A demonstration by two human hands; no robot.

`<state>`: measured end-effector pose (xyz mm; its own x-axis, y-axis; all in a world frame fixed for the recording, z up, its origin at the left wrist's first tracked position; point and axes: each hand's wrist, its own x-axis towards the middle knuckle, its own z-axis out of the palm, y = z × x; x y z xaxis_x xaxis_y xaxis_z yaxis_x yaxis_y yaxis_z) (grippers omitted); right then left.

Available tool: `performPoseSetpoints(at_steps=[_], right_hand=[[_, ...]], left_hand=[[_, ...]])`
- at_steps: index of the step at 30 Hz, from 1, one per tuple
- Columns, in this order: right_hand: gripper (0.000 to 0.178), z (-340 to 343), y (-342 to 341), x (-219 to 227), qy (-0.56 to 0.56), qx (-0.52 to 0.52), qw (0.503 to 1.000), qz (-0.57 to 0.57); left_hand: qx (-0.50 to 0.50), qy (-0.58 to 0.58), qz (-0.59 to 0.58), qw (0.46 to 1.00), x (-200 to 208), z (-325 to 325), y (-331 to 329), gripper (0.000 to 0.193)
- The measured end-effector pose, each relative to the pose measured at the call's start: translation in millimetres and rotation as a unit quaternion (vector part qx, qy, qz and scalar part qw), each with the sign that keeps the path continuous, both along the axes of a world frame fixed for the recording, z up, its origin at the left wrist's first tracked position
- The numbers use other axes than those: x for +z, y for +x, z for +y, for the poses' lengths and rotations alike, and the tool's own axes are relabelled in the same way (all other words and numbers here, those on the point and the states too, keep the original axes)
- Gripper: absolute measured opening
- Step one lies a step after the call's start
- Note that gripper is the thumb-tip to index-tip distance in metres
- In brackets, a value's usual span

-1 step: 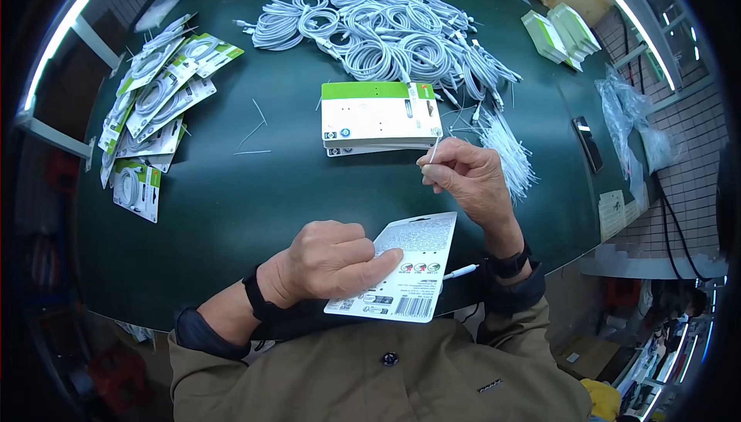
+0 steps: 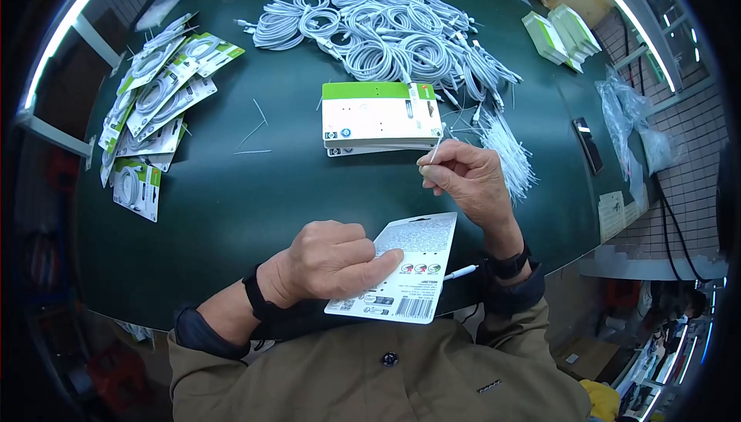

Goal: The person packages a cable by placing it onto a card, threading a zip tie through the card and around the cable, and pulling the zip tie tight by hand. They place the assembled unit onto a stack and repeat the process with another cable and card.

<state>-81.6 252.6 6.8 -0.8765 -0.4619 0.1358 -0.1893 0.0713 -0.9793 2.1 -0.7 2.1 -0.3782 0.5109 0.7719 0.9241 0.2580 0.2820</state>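
Presently, the left hand (image 2: 330,261) has its grip closed on a printed card (image 2: 419,258); the right hand (image 2: 472,181) pinches a white tie (image 2: 439,142) between thumb and forefinger.

The counter (image 2: 231,190) was dark green, its edges bowed by the lens. A broad heap of pale coiled cables (image 2: 386,16) covered its far middle. Just on the near side of the heap lay a stack of cards (image 2: 370,117), green and white, slightly uneven at the edges. To its right, a bunch of white ties (image 2: 505,155) fanned out, close to the cables, and a few stray ties (image 2: 252,152) were scattered to its left. Card packs (image 2: 158,101) with coiled cables overlapped one another on the left side. White-and-green stacks (image 2: 546,38) sat at the far right, well apart from the cards. A dark phone (image 2: 588,144) lay near the right edge.
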Motion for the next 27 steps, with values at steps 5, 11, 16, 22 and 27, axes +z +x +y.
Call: performPoseSetpoints(at_steps=[5, 11, 16, 22, 27], right_hand=[[0.009, -11.9, 5.8, 23.2, 0.008, -0.032, 0.998, -0.053], [0.006, -22.2, 15.1, 60.0, 0.006, 0.052, 0.998, -0.041], [0.012, -30.4, 22.2, 64.0, 0.002, 0.151, 0.989, -0.004], [0.016, -36.5, 31.0, 68.0, 0.084, 0.178, 0.980, 0.042], [0.017, -36.3, 30.2, 66.5, 0.084, 0.201, 0.975, 0.041]], left_hand=[[-0.011, -0.007, 0.008, 1.000, 8.9, -2.4, 1.0, 0.034], [-0.020, -0.001, 0.019, 1.000, 15.5, -1.8, -0.9, 0.034], [-0.030, -0.005, 0.045, 0.999, 13.4, 0.5, 3.1, 0.033], [-0.037, -0.017, 0.041, 0.998, 12.8, 1.0, 10.0, 0.033], [-0.030, -0.003, 0.043, 0.999, 11.0, 2.5, 7.6, 0.034]])
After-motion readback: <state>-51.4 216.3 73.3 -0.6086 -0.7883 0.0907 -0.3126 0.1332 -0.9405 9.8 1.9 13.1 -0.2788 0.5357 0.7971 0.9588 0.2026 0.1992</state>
